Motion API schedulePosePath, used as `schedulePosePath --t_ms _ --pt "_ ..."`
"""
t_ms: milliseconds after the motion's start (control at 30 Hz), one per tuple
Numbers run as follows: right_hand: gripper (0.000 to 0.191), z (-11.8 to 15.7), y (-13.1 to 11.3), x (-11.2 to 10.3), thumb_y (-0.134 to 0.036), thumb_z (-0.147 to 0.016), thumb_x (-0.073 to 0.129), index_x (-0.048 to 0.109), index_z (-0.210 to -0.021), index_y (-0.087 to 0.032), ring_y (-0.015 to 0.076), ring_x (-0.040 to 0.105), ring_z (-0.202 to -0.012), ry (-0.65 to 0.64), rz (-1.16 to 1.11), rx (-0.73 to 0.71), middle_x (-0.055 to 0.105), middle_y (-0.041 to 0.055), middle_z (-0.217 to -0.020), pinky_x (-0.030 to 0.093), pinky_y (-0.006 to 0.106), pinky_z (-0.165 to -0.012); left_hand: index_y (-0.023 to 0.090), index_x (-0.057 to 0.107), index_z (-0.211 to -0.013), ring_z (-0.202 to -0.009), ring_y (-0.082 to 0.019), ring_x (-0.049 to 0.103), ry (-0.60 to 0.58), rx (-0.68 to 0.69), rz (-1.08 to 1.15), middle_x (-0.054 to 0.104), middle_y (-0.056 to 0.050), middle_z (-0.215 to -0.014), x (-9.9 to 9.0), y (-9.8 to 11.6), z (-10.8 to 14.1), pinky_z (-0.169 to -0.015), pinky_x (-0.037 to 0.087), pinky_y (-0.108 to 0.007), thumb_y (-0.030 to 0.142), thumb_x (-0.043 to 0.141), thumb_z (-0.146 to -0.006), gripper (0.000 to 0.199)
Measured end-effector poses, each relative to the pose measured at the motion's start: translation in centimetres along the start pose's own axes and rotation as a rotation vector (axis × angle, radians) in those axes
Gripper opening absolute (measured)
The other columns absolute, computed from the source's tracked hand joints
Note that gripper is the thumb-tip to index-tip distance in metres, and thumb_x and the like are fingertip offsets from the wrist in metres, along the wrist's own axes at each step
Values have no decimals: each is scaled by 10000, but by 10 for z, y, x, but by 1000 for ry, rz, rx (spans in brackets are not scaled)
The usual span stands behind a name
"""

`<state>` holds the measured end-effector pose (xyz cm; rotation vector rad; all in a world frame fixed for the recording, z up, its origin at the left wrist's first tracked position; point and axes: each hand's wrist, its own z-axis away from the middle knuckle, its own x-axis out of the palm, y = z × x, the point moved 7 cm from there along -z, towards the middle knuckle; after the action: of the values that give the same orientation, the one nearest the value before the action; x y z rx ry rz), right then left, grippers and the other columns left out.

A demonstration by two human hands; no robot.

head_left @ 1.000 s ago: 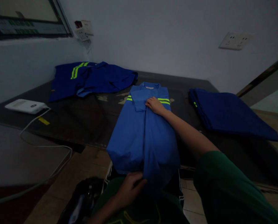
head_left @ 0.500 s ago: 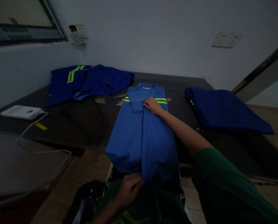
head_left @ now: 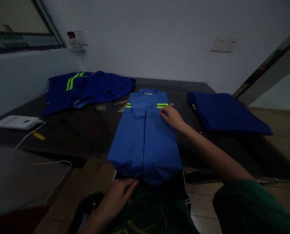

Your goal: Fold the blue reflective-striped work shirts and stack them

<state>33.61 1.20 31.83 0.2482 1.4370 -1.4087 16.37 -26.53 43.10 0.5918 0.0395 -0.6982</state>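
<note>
Nearest you: green top (head_left: 140,214), dark trousers (head_left: 177,187) with white side lines, wooden floor (head_left: 203,203) to either side. Your left hand (head_left: 119,193) is low in front of your body, just beside the bottom edge of the light-blue jacket (head_left: 131,143); fingers bent, thumb below them. Whether this grip pinches any cloth: cannot tell.

Jacket lies front up, its lower part reaching past the near edge of the tabletop (head_left: 93,133) toward your lap, collar (head_left: 148,91) pointing at the wall. Front opening runs lengthwise down the middle; one sleeve (head_left: 142,105) is folded across the upper chest, between two pairs of yellow stripes.

Your right hand (head_left: 174,118) is over the upper jacket, just below the right-hand stripes. Its grip is loosely curled, a gap between thumb and forefinger, blue cloth visible through it; contact with the cloth cannot be judged.

Left on the tabletop: white device (head_left: 17,122) with a pale cable (head_left: 32,163) that drops over the edge; yellow strip (head_left: 39,135) beside it. Right: folded dark-blue garment (head_left: 230,112). Farther, at left: spread dark-blue garment (head_left: 103,87) with yellow-green bands. Beyond, on the wall (head_left: 145,42): socket plates (head_left: 224,44)
</note>
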Motion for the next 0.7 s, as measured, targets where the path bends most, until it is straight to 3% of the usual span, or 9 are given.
schedulePosePath --t_ms 133,267,467,700 --pt "258 89 16 -24 -346 -912 532 655 -723 -222 206 599 -740 -166 152 250 686 66 -799 350 297 -608 189 685 -834 -564 -143 628 213 74 -42 676 -1 -633 -33 30 -12 -601 438 -225 393 428 -917 339" --pt "387 153 -3 -25 -433 -922 508 604 -602 -237 234 588 -774 -197 210 264 662 76 -715 351 324 -622 195 669 -914 -612 -152 634 318 73 -187 686 -7 -693 -43 59 -38 -587 424 -233 379 488 -898 258" --pt "332 175 -33 -12 -462 -889 551 575 -657 -225 257 538 -802 -79 285 308 644 84 -790 323 346 -635 197 670 -969 -685 -201 655 259 -45 -526 695 -47 -741 -46 79 -67 -583 388 -253 387 513 -907 254" --pt "257 179 -27 -9 -323 -930 476 559 -708 -224 233 520 -816 -11 213 342 628 65 -807 293 331 -659 203 644 -906 -686 -182 651 241 -40 -568 691 -29 -759 -45 81 -73 -535 335 -240 333 478 -918 212"
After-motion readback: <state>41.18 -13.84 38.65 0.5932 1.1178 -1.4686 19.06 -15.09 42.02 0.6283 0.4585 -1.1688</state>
